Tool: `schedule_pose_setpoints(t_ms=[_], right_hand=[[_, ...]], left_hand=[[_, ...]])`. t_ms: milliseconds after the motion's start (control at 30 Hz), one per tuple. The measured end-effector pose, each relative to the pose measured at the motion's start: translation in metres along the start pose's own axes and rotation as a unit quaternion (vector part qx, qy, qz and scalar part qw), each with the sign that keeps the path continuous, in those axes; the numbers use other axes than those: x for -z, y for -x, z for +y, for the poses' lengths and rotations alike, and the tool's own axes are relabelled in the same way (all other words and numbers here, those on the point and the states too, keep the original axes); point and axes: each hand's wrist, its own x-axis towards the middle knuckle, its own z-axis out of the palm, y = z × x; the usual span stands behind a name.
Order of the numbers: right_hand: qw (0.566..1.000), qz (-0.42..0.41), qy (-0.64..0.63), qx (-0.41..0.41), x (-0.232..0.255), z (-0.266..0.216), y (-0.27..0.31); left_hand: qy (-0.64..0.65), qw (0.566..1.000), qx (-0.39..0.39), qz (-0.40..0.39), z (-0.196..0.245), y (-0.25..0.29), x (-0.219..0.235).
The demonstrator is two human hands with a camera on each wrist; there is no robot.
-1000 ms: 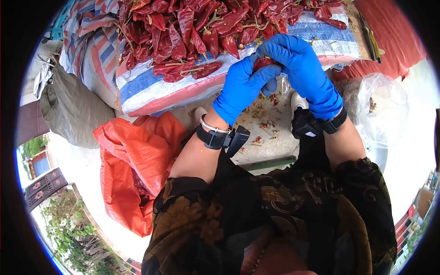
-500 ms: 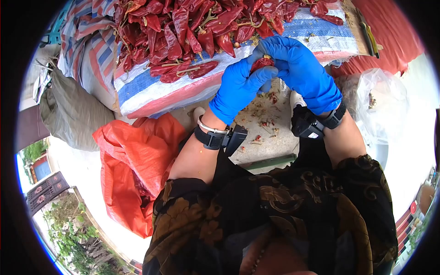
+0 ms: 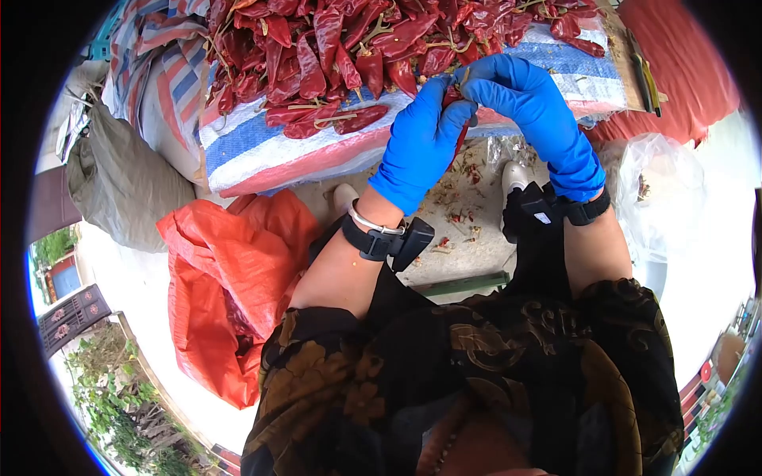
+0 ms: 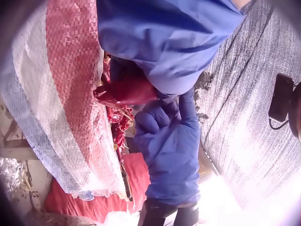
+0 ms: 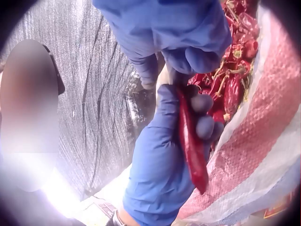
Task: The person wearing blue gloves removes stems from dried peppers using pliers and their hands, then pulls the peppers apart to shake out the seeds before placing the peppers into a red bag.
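Observation:
Both hands wear blue gloves and meet in front of the striped sack. My left hand [image 3: 417, 151] grips a dried red chili pepper [image 5: 192, 146], whose body lies along the palm with the tip toward the wrist. Fingers of my right hand [image 3: 528, 107] pinch at the pepper's stem end, where a pale bit of stem [image 3: 463, 77] shows at the fingertips. In the left wrist view the pepper [image 4: 127, 92] sticks out from under the left hand, close to the right hand's curled fingers. The gloves hide its upper end.
A heap of dried red chilies [image 3: 317, 55] lies on the blue, white and red striped sack [image 3: 262, 163]. An open orange-red bag [image 3: 230, 278] stands at lower left, a clear plastic bag [image 3: 663, 186] at right. Stem scraps [image 3: 456, 214] litter the floor between the shoes.
The pepper has turned in the hands: its stem end showed above the left thumb before, and now its body points down along the left palm. The right hand has shifted slightly up.

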Motion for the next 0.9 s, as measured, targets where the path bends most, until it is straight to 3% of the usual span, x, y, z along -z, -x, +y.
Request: schedule_pose_setpoints(t_ms=[133, 200, 267, 300, 367, 400, 467, 567, 633, 767, 800, 833, 867, 900], right_hand=[[0.999, -0.026, 0.030, -0.023, 0.009, 0.004, -0.001], [0.998, -0.027, 0.049, -0.034, 0.008, 0.006, -0.001], [0.988, -0.001, 0.148, 0.039, 0.005, 0.010, -0.001], [0.988, -0.002, 0.148, 0.039, 0.003, 0.009, -0.001], [0.998, -0.015, 0.028, -0.046, 0.000, 0.006, 0.000], [0.998, -0.016, 0.029, -0.046, -0.004, 0.004, 0.002], [0.975, 0.044, -0.169, -0.140, -0.013, -0.001, 0.005], [0.967, -0.021, -0.202, -0.157, -0.003, 0.005, 0.005], [0.956, -0.046, -0.233, -0.171, 0.003, 0.010, 0.004], [0.930, -0.086, -0.313, -0.171, 0.003, 0.018, 0.004], [0.931, -0.085, -0.313, -0.170, 0.000, 0.016, 0.004], [0.953, -0.056, -0.270, -0.129, -0.005, 0.014, 0.003], [0.970, -0.028, -0.226, -0.088, -0.007, 0.012, 0.003], [0.970, -0.029, -0.224, -0.087, -0.004, 0.009, 0.004]], left_hand=[[-0.047, 0.997, -0.049, -0.046, -0.006, 0.000, 0.001], [-0.093, 0.994, -0.056, -0.027, 0.001, 0.001, 0.000], [-0.140, 0.988, -0.063, -0.007, 0.004, 0.002, 0.000], [-0.159, 0.986, -0.057, -0.013, 0.001, 0.002, 0.000], [-0.177, 0.983, -0.052, -0.018, -0.002, 0.003, 0.001], [-0.151, 0.987, -0.051, -0.020, -0.003, 0.003, 0.002], [-0.126, 0.990, -0.051, -0.023, -0.005, 0.004, 0.004], [-0.152, 0.982, -0.113, -0.006, -0.007, 0.004, 0.006], [-0.189, 0.961, -0.198, 0.033, -0.007, 0.002, 0.006], [-0.251, 0.938, -0.234, 0.043, -0.006, 0.001, 0.006], [-0.100, 0.989, -0.109, 0.008, 0.000, 0.004, 0.005], [0.055, 0.998, 0.021, -0.027, 0.005, 0.005, 0.004], [0.056, 0.998, 0.020, -0.026, 0.009, 0.005, 0.006], [0.155, 0.982, 0.080, -0.077, 0.013, 0.003, 0.010]])
